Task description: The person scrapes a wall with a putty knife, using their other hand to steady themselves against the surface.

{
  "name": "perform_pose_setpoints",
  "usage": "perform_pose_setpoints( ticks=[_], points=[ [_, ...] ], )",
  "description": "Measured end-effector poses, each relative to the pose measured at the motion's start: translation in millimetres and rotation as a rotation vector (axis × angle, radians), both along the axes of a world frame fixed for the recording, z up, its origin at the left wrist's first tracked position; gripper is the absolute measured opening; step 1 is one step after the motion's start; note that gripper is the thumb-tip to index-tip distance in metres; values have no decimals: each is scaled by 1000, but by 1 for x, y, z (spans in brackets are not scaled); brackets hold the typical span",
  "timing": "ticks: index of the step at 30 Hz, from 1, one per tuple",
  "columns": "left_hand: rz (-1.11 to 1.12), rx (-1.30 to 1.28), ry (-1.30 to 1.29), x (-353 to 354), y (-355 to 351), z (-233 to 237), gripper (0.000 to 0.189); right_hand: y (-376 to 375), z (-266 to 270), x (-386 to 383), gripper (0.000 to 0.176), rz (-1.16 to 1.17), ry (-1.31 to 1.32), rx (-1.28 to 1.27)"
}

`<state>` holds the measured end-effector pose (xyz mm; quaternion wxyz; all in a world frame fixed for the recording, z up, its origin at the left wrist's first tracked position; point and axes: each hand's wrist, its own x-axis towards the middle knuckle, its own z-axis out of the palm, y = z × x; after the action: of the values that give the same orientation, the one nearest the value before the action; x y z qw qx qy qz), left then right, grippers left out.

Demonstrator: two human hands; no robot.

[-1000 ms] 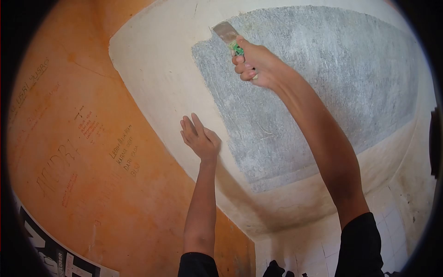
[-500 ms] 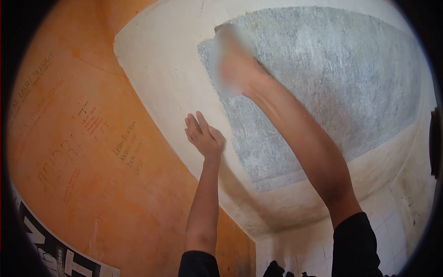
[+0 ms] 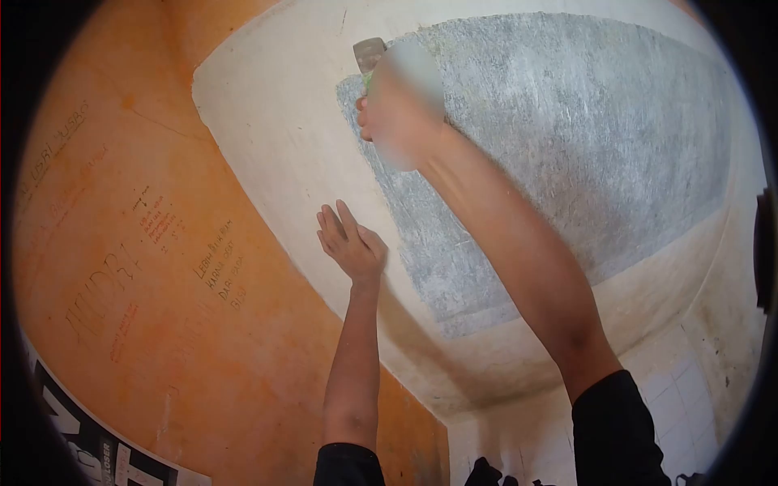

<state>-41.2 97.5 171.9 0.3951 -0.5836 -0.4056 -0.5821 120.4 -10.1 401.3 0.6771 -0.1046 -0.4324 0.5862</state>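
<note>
My right hand [image 3: 401, 113] is raised to the upper left corner of a rough grey patch [image 3: 551, 138] on the wall. It is partly blurred, with fingers curled round a hand tool that looks like a scraper [image 3: 369, 54]. The tool's flat grey-brown head points up and left past the fist, close to the wall, and a bit of green shows beside the fingers. Lower down, my left hand [image 3: 354, 247] lies open against the white wall surface [image 3: 284, 162], left of the patch, fingers spread and holding nothing.
On the left, an orange wall [image 3: 121, 267] bears handwriting and meets the white area along a slanted edge. A black-and-white poster [image 3: 105, 445] is at bottom left. White tiles [image 3: 664, 413] cover the lower right. A dark object [image 3: 763, 251] juts in at the right edge.
The fist has turned and shifted slightly left, so the tool's head and curled fingertips now show more. My left hand stays in place on the wall; the view has shifted a little.
</note>
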Motion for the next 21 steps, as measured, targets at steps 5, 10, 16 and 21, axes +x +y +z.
perform_pose_setpoints(
  ticks=[5, 10, 16, 21],
  points=[
    [-14, 2, 2, -1, 2, 1, 57, -7, -28, 12, 32, -9, -58, -68],
    [-13, 30, -7, 1, 3, 2, 60, -5, -13, 20, 32, -6, -87, -63],
    [-3, 4, 3, 0, 4, 3, 58, -1, -8, 29, 34, 5, -127, -62],
    [-12, 3, 6, 1, 1, 0, 58, -2, -12, 37, 35, 0, -155, -78]
  ],
)
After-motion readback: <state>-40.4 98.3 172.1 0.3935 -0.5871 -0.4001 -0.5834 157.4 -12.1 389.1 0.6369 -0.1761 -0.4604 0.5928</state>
